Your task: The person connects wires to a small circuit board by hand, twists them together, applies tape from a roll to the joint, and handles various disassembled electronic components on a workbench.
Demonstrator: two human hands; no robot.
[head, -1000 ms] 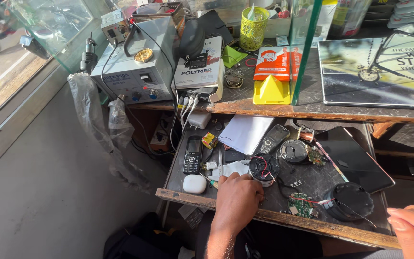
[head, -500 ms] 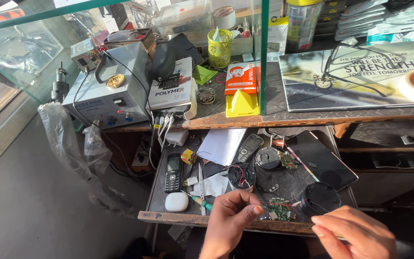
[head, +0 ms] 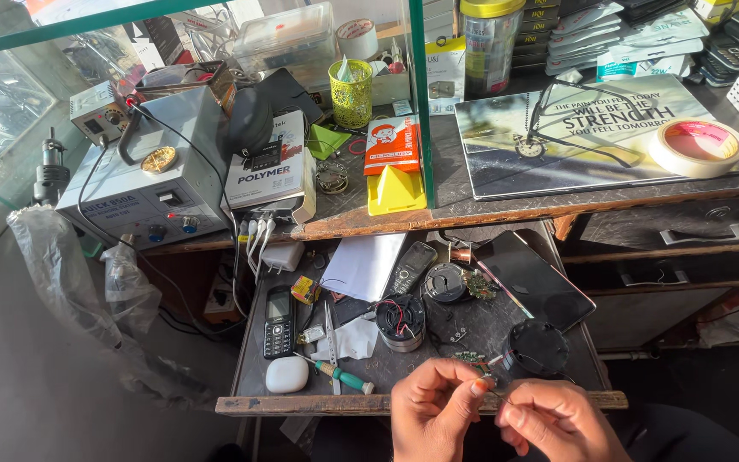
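Observation:
My left hand [head: 436,404] and my right hand [head: 559,421] meet over the front edge of an open wooden drawer [head: 301,404]. The left fingertips pinch a small green circuit board [head: 471,359]. Thin wires run from it to a round black speaker part [head: 537,346]. The right hand's fingers are curled and pinch a thin wire right beside the left fingertips. A round part with red wires [head: 401,322] lies just beyond the left hand.
The drawer also holds a black keypad phone [head: 280,321], a white oval case [head: 286,374], a green-handled screwdriver [head: 345,377], a dark tablet [head: 534,279] and white paper [head: 361,265]. On the desk above stand a grey station [head: 143,201], a yellow mesh cup [head: 351,92] and a tape roll [head: 698,146].
My right hand came in from the lower right and joined the left. My left hand lifted off the drawer's contents with the small board. The view shifted up the desk.

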